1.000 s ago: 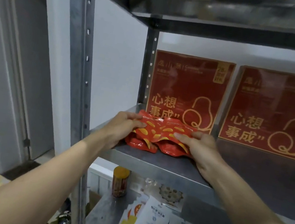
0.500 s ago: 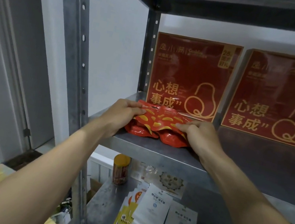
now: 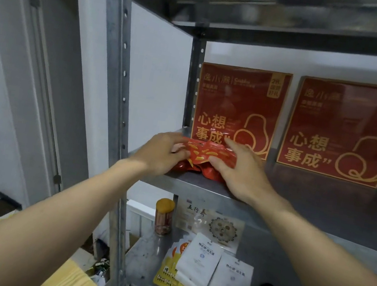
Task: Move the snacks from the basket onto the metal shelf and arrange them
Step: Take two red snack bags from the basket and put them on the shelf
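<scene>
Pushing back is judged to be the step in hand. The snack packets (image 3: 203, 154), a crumpled red bundle with yellow print, are seen at centre frame on the metal shelf (image 3: 323, 199), at its left end beside the upright post (image 3: 115, 79).

Left grip (image 3: 159, 154): fingers are curled over the bundle's left end and it is held. Right grip (image 3: 240, 172): the thumb is set against the front edge and the fingers are laid over the top right, with the index tip reaching toward the foot of the left red box (image 3: 239, 106). Both are closed on the packets and nothing has been let go.

Change over the last second: the bundle was held nearer the shelf's front lip, with a clear strip of bare metal behind it. Now its rear edge is seen at the base of the left red box; actual contact cannot be confirmed. The two grips have also been brought closer together, so the bundle looks more squeezed.

Meaning for the task: placement of this bundle is judged to be done, with squaring-up and release still to come. The basket is not in view, so what remains cannot be judged.

The second red box (image 3: 341, 129), upper right, is well apart. On the lower shelf, white sachets (image 3: 202, 261) and an orange-lidded jar (image 3: 163, 216) are seen.

Risk: crumpled foil may spring forward once released.
</scene>
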{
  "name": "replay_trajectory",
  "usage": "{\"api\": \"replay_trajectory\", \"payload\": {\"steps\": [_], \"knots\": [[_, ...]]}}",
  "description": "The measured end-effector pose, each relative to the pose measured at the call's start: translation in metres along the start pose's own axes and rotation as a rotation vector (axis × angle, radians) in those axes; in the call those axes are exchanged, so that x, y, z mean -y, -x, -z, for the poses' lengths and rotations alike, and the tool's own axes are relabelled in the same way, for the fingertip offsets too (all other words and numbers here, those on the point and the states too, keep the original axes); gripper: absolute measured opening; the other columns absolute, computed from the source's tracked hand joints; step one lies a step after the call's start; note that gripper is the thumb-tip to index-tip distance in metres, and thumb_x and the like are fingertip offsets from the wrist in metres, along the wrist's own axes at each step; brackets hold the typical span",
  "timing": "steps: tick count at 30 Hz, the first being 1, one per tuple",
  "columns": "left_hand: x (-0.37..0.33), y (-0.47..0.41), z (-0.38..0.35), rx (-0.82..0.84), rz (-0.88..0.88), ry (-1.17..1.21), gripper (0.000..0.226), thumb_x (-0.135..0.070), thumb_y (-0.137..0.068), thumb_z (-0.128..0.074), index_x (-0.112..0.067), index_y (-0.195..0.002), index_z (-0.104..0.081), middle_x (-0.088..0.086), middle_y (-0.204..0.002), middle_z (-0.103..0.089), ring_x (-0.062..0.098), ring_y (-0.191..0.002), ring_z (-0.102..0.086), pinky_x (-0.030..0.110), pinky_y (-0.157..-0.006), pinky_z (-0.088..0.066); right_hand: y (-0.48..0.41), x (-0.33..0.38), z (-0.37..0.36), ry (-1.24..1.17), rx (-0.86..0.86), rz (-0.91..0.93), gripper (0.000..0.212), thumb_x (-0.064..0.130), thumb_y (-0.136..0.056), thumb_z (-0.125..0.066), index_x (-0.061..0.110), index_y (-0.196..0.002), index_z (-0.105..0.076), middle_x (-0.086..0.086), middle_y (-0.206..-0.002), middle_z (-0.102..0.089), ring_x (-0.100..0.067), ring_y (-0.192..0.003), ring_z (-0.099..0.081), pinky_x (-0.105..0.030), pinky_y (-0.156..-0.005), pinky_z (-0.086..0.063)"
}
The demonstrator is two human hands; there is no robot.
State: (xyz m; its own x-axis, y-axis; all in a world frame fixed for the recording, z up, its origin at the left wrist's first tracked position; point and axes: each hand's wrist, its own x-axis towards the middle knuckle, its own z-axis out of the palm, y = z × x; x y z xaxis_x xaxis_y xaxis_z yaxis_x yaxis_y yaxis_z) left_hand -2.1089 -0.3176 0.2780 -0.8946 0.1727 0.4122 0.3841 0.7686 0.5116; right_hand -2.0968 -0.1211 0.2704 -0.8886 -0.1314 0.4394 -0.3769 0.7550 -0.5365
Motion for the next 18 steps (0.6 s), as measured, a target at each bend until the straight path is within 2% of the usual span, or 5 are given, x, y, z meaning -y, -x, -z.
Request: {"api": "replay_trajectory", "payload": {"steps": [3, 5, 8, 12, 18], "knots": [[-0.008, 0.016, 0.007, -0.014, -0.011, -0.243, 0.041, -0.041, -0.097, -0.053, -0.028, -0.136, -0.054, -0.001, -0.149, -0.045, 0.02, -0.137, -0.039, 0.031, -0.106, -0.032, 0.011, 0.008, 0.002, 0.138, 0.059, 0.123, 0.075, 0.057, -0.092, -0.054, 0.023, -0.153, -0.027, 0.0, -0.159, -0.029, -0.021, -0.146, -0.023, -0.041, -0.121, -0.015], [-0.01, 0.03, 0.011, -0.042, 0.007, -0.379, 0.047, -0.046, -0.096, -0.052, -0.032, -0.14, -0.049, 0.001, -0.152, -0.041, 0.023, -0.14, -0.035, 0.041, -0.11, -0.033, 0.018, 0.016, 0.002, 0.245, 0.079, 0.171, 0.075, 0.061, -0.093, -0.049, 0.026, -0.154, -0.024, 0.0, -0.161, -0.024, -0.021, -0.148, -0.018, -0.043, -0.122, -0.01], [-0.013, 0.063, 0.017, -0.121, 0.05, -0.558, 0.054, -0.052, -0.094, -0.049, -0.03, -0.144, -0.043, 0.0, -0.153, -0.039, 0.024, -0.14, -0.035, 0.044, -0.111, -0.032, 0.033, 0.034, -0.002, 0.349, 0.056, 0.254, 0.071, 0.062, -0.093, -0.044, 0.027, -0.152, -0.025, -0.003, -0.159, -0.026, -0.023, -0.147, -0.018, -0.048, -0.121, -0.009], [-0.002, 0.125, 0.032, -0.217, 0.149, -0.68, 0.056, -0.051, -0.095, -0.046, -0.027, -0.145, -0.04, 0.005, -0.152, -0.04, 0.025, -0.14, -0.034, 0.043, -0.111, -0.031, 0.065, 0.059, -0.024, 0.417, 0.05, 0.359, 0.069, 0.06, -0.092, -0.044, 0.028, -0.15, -0.024, -0.008, -0.157, -0.027, -0.028, -0.146, -0.018, -0.05, -0.119, -0.012], [0.035, 0.234, 0.076, -0.296, 0.341, -0.829, 0.061, -0.051, -0.093, -0.048, -0.026, -0.148, -0.037, 0.011, -0.153, -0.036, 0.029, -0.139, -0.034, 0.044, -0.111, -0.031, 0.114, 0.117, -0.084, 0.378, 0.126, 0.476, 0.073, 0.06, -0.094, -0.041, 0.025, -0.154, -0.017, -0.012, -0.159, -0.02, -0.03, -0.146, -0.017, -0.049, -0.118, -0.014]]}}
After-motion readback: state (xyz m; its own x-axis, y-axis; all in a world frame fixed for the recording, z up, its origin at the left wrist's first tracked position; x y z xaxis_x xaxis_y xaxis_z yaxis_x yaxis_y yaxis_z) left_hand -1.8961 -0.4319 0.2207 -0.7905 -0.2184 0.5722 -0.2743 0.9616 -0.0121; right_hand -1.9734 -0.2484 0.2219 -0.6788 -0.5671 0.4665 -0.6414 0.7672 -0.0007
